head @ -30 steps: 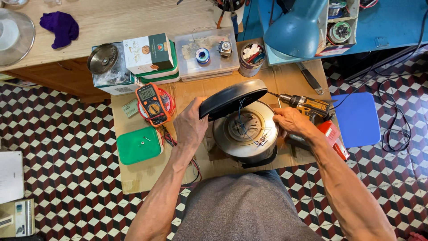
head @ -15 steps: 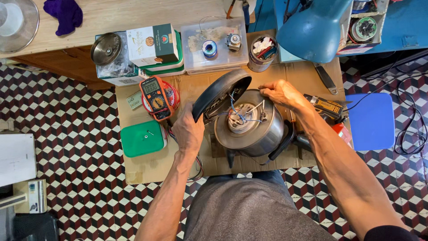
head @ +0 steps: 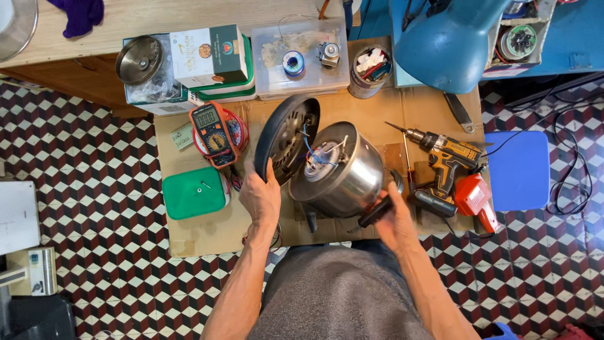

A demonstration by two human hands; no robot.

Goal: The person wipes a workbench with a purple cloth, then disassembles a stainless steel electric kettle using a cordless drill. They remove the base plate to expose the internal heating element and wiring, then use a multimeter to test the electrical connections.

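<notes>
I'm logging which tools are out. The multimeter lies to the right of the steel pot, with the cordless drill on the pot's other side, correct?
Not quite. In the head view the multimeter lies to the left of the steel pot, near the left hand. The cordless drill is on the pot's other side, the right.
</notes>
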